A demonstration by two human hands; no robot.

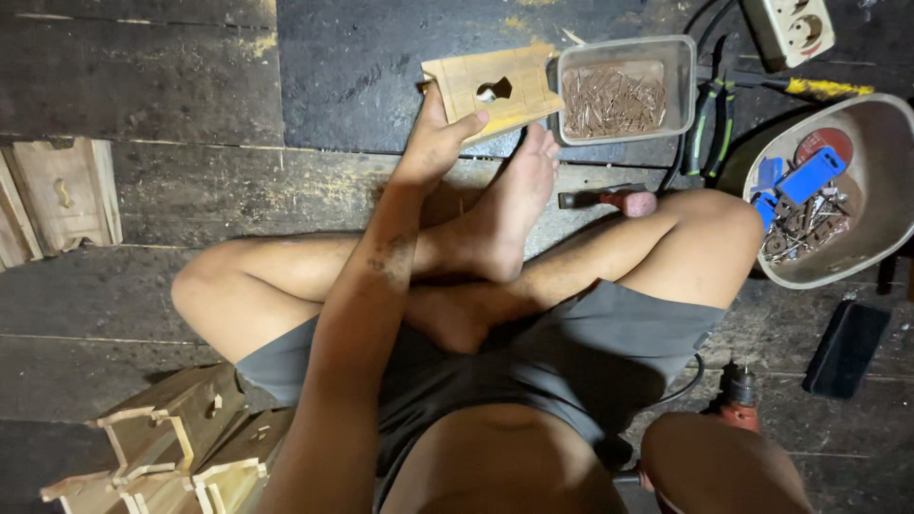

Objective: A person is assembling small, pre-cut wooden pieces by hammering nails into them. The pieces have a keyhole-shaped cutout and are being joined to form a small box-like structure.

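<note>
- The person sits cross-legged on a dark plank floor (190,86), seen from above.
- The left arm stretches forward across the lap, elbow nearly straight, and the left hand (436,143) reaches out past the knees.
- Its grip is clamped on the near edge of a pale wooden panel (495,88): the thumb lies on top near the lower corner, the fingers go under and cannot be seen.
- The panel has a dark cut-out hole near its middle and is tilted, lifted a little off the floor, just beyond the bare foot (519,195).
- The panel's far corner sits just beside a clear plastic tub of nails (624,90).
- The right hand is out of view; only the right elbow shows at the bottom edge, so its grip cannot be told.
- A hammer (609,200) lies on the floor between the foot and the right knee.
- Pliers (712,119) lie right of the tub, near a round bucket (881,143) holding blue parts and metal bits.
- Finished wooden pieces (162,447) lie stacked by the left hip.
</note>
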